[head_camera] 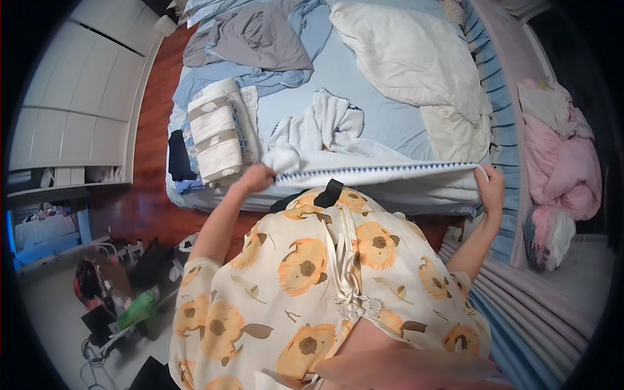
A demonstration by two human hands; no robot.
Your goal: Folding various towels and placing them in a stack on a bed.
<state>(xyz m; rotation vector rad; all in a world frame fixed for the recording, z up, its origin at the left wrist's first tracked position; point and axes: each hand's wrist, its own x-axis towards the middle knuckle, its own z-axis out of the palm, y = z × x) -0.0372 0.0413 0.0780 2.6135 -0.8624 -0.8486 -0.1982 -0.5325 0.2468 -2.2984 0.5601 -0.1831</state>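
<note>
A white terry towel or blanket point(336, 114) with blue stitched edging lies partly bunched on the light blue bedsheet point(336, 63). Its near edge is stretched straight between my hands along the bed's near side. My left hand point(258, 178) grips this edge close to the folded pile, and my right hand point(490, 187) pinches the far right corner, its side hanging down. To the left sits a stack of folded towels point(214, 136), striped white and beige on top, against dark folded cloth point(181, 156).
A grey garment point(258, 36) and a white quilt point(409, 53) lie farther up the bed. Pink bedding point(560, 156) is heaped at the right, past a pleated blue bed border. White cabinets point(78, 87) stand left. Bags and cables clutter the lower left; curtains point(526, 302) hang at lower right.
</note>
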